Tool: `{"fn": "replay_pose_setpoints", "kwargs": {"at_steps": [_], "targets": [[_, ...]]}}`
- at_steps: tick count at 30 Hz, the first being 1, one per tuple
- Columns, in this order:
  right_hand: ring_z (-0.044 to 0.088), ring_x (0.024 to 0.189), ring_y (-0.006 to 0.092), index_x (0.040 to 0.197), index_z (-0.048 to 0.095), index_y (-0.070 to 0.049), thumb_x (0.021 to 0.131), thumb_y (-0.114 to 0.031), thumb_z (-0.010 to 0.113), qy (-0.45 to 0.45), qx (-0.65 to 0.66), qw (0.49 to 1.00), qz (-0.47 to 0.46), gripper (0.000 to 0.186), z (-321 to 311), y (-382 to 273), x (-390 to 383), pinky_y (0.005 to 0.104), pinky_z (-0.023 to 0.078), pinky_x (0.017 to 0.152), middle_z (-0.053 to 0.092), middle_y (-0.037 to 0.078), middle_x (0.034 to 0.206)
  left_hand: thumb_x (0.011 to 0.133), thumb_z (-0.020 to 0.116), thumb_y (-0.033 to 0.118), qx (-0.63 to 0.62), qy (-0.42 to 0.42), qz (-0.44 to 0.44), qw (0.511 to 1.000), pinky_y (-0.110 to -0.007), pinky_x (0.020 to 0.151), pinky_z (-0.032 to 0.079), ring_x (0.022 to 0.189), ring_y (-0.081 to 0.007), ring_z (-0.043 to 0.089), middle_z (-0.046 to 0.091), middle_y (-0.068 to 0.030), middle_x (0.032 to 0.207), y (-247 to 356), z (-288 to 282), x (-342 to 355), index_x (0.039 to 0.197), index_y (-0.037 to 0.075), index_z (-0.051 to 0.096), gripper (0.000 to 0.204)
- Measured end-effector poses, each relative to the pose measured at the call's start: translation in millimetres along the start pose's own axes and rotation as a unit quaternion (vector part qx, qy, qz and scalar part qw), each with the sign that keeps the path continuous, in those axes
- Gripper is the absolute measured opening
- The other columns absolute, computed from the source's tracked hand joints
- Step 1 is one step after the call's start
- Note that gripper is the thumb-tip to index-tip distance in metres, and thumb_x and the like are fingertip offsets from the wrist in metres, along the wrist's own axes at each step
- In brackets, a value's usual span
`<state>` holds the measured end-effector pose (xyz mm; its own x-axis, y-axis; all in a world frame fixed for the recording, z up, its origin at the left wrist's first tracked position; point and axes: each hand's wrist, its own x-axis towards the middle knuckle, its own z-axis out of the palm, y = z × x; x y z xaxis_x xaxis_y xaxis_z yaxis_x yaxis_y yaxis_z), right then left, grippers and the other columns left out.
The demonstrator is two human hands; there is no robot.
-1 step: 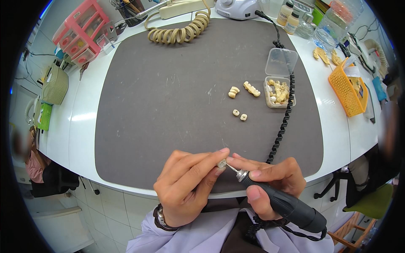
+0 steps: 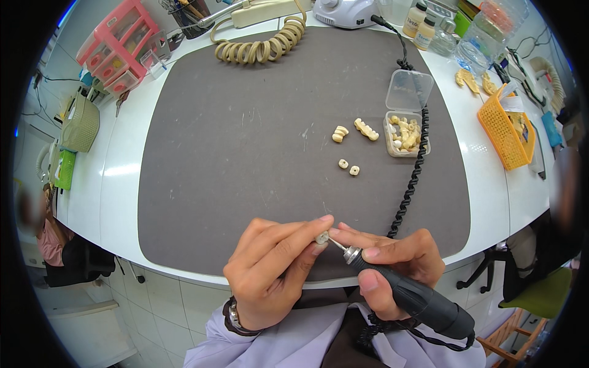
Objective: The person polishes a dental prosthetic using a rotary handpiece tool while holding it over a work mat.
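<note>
Here, the right hand (image 2: 402, 264) grips a black handpiece (image 2: 423, 297), whose long axis slants from lower right to upper left, its thin metal bit (image 2: 337, 245) pointing at a small pale piece (image 2: 323, 237) pinched in the left hand (image 2: 267, 270). Both hands are near the front edge of the worktop (image 2: 119, 202), with 2 tooth-like pieces (image 2: 343, 164) farther off on the grey mat (image 2: 245, 141).

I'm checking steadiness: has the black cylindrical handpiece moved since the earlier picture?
No, not visibly: against the dark gray rounded mat, the black cylindrical handpiece shows no shift.
</note>
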<state>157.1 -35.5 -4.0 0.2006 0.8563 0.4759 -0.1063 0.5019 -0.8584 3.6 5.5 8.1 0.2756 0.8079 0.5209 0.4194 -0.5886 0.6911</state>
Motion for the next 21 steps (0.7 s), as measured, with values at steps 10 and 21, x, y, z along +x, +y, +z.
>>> {"fn": "replay_pose_setpoints", "kwargs": {"at_steps": [10, 21], "targets": [[0.066, 0.099, 0.0387, 0.096, 0.056, 0.005, 0.077, 0.001, 0.068, -0.014, 0.019, 0.999, -0.026, 0.023, -3.2, 1.2, -0.4, 0.0489, 0.051, 0.09, 0.065, 0.034, 0.094, 0.07, 0.072, -0.007, -0.026, -0.014, 0.013, 0.999, -0.026, 0.064, 0.046, 0.071, -0.0173, 0.058, 0.071, -0.0055, 0.089, -2.4, -1.5, 1.2, 0.103, 0.005, 0.072, 0.035], [0.067, 0.097, 0.039, 0.096, 0.056, 0.001, 0.077, -0.003, 0.07, -0.043, 0.016, 0.999, -0.019, 0.024, -4.5, -3.6, -0.4, 0.0486, 0.051, 0.09, 0.066, 0.031, 0.095, 0.075, 0.071, 0.001, -0.05, -0.016, 0.032, 0.998, -0.027, 0.061, 0.043, 0.067, -0.0176, 0.058, 0.071, -0.0082, 0.084, -0.5, -4.9, 2.1, 0.094, 0.0, 0.072, 0.019]]}}
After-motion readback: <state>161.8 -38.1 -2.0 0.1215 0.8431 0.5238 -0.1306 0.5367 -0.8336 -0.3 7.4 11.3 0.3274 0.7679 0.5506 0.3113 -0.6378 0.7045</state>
